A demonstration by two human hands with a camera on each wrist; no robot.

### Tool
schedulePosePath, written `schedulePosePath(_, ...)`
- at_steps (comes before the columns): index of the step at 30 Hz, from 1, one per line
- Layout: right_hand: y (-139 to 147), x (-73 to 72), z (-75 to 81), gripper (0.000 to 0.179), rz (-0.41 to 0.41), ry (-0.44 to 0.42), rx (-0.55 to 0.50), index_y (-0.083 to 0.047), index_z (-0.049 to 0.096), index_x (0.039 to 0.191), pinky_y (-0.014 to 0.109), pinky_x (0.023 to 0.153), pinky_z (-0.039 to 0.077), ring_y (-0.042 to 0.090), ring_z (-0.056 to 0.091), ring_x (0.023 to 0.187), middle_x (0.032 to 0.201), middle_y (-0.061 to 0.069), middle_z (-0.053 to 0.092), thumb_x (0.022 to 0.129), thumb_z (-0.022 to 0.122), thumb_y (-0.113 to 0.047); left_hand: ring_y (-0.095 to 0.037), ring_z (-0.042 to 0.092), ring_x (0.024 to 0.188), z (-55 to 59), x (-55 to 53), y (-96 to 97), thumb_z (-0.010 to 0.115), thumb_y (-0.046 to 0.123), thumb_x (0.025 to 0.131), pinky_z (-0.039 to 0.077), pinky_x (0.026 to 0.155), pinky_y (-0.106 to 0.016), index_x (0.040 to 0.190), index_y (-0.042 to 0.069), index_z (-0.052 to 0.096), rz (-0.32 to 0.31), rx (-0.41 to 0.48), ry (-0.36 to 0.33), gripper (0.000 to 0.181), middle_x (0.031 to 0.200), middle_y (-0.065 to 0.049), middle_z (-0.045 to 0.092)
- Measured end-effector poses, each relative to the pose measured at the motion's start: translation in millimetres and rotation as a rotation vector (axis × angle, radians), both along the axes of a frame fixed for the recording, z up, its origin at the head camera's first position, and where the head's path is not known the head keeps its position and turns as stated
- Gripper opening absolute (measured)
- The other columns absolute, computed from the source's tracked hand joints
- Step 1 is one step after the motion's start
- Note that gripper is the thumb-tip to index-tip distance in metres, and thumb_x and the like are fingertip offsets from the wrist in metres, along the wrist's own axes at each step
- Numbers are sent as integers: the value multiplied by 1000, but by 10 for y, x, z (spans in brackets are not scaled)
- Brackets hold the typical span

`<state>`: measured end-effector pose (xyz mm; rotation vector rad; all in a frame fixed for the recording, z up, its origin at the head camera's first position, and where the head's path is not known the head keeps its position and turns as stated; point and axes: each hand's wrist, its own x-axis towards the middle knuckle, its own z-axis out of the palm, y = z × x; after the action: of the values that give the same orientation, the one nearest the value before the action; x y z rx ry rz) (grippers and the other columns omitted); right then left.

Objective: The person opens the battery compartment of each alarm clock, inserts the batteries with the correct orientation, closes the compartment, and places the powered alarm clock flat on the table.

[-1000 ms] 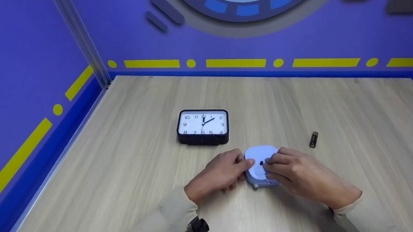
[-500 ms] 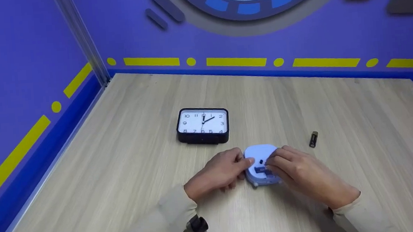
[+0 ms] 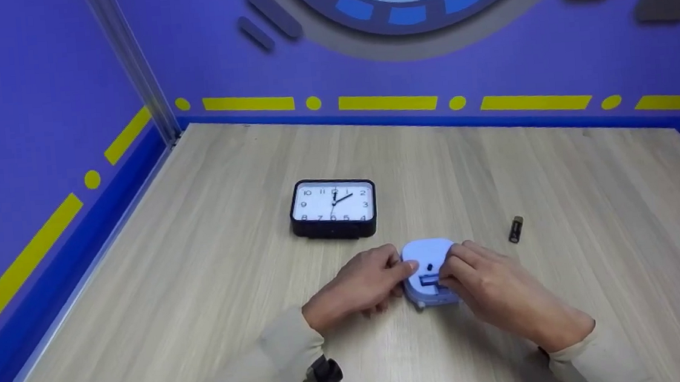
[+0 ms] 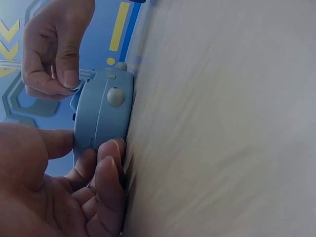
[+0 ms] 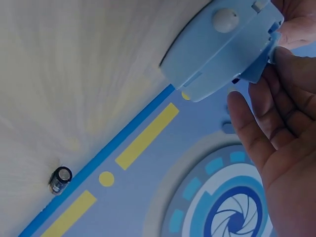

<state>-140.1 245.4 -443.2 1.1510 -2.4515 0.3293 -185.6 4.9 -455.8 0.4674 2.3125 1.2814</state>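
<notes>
A small light blue clock (image 3: 420, 251) with rounded corners lies back side up on the table, its battery compartment (image 3: 429, 280) uncovered. My left hand (image 3: 365, 283) grips the clock's left side, thumb on top and fingers along the edge, as the left wrist view also shows on the clock (image 4: 101, 113). At the other side my right hand (image 3: 493, 282) pinches the blue battery cover (image 5: 257, 69) between thumb and fingers, tilted up at the compartment. Fingers hide part of the opening in the head view.
A black rectangular alarm clock (image 3: 334, 206) stands behind my left hand, its white dial facing up toward me. One dark battery (image 3: 516, 229) lies on the wooden table (image 3: 227, 224) to the right. Blue-purple panels (image 3: 392, 77) border the back and left.
The battery cover was flat in place a second ago; my right hand has lifted it, uncovering the compartment. My left hand keeps its grip on the clock.
</notes>
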Motion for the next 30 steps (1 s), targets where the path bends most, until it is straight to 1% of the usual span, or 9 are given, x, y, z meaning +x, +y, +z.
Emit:
schedulePosePath(4, 16, 7, 16, 29, -15, -9, -8, -7, 64, 99, 34, 71, 54, 14, 57, 84, 96, -1, 61, 84, 82, 8, -13, 54, 52, 2, 15, 0, 60, 45, 108, 44, 44, -28, 94, 16, 59, 1, 6, -3, 32, 80, 0, 68)
schedulePosePath(6, 46, -4, 44, 28, -26, -5, -23, -7, 63, 99, 33, 70, 54, 13, 57, 84, 96, -1, 59, 85, 81, 8, -13, 54, 51, 5, 26, 6, 61, 44, 108, 44, 44, -28, 93, 15, 60, 7, 16, -3, 33, 80, 0, 69)
schedulePosePath(8, 87, -18, 95, 31, -45, 10, -43, -8, 62, 98, 33, 69, 54, 12, 57, 83, 95, -2, 59, 84, 82, 10, -13, 54, 50, 3, 33, 12, 62, 44, 107, 44, 43, -28, 92, 15, 60, 12, 30, -2, 33, 79, -1, 69)
schedulePosePath(12, 193, -43, 213, 33, -132, 46, -44, -9, 63, 96, 32, 65, 54, 12, 58, 81, 92, -2, 60, 81, 85, 11, -13, 54, 50, -2, 20, 16, 62, 43, 107, 45, 43, -28, 92, 15, 59, 14, 34, -4, 32, 80, -1, 69)
schedulePosePath(15, 273, -61, 261, 31, -198, 63, -27, -8, 64, 95, 32, 64, 54, 14, 59, 80, 90, -1, 60, 81, 85, 10, -13, 54, 50, -7, 9, 12, 61, 42, 108, 45, 43, -28, 92, 15, 59, 13, 29, -9, 31, 80, 0, 68)
schedulePosePath(20, 380, -102, 234, 28, -262, 47, -7, -6, 65, 93, 34, 63, 54, 17, 59, 77, 87, 1, 60, 81, 85, 10, -13, 54, 50, -14, 6, 7, 61, 42, 108, 45, 43, -28, 92, 15, 59, 9, 25, -9, 32, 79, 0, 68)
schedulePosePath(26, 437, -141, 169, 22, -313, -40, 74, -5, 65, 91, 38, 67, 54, 20, 59, 79, 86, 3, 61, 86, 82, 9, -13, 54, 51, -5, 6, 9, 60, 44, 108, 44, 44, -28, 93, 15, 59, 13, 15, -10, 32, 80, 0, 68)
schedulePosePath(30, 466, -135, 114, 24, -316, -85, 123, -5, 64, 87, 38, 68, 53, 19, 56, 77, 84, 2, 60, 84, 84, 8, -13, 54, 52, 4, 11, 15, 61, 44, 108, 44, 44, -28, 94, 15, 59, 14, -2, -12, 33, 80, 0, 68)
